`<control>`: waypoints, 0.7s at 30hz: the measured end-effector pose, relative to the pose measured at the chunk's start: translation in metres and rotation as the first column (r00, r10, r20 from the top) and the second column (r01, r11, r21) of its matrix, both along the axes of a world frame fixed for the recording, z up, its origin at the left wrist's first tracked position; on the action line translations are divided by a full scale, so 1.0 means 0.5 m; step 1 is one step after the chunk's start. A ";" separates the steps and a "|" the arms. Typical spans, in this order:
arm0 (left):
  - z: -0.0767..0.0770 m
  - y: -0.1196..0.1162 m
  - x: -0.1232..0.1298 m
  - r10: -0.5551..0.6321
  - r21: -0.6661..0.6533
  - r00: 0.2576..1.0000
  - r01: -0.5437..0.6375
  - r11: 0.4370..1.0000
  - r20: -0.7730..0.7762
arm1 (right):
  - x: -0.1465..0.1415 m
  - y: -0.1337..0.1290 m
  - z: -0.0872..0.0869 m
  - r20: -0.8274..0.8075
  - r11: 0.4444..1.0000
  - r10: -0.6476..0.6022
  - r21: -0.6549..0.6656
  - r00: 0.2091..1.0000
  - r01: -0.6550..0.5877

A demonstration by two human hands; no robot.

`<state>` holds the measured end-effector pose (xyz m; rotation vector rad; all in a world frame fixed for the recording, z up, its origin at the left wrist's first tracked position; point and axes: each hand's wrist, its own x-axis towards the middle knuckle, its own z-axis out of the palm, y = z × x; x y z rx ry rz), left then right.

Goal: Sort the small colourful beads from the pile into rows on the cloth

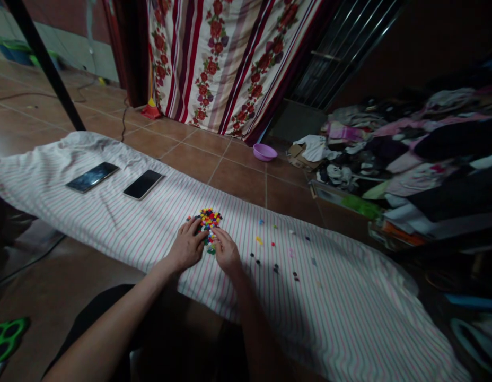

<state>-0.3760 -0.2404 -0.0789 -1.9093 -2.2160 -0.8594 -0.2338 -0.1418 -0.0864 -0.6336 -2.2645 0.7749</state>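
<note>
A heap of small colorful building bricks (pixel 211 216) lies on a striped cloth (pixel 230 297). My left hand (pixel 187 246) rests at the heap's left side, its fingers stretched out over the bricks. On the right side of the heap is my right hand (pixel 227 251), with thumb and forefinger pinched together; whatever lies between them is too small to make out. Further right, small pieces are spread in loose groups, among them a yellow piece (pixel 259 241), a red piece (pixel 273 244), a blue piece (pixel 261 222) and several black pieces (pixel 276 268).
Two phones, one on the far left (pixel 93 177) and one nearer the heap (pixel 143 184), lie on the cloth. Beyond it, a purple basin (pixel 265 152) stands on the tiled floor before a floral curtain (pixel 226 63). Clothes (pixel 413 143) are piled at the right.
</note>
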 end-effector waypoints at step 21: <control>-0.012 -0.023 -0.054 -0.064 0.086 0.992 0.054 0.995 0.110 | -0.007 -0.045 0.038 0.190 0.989 -0.032 0.145 0.981 0.005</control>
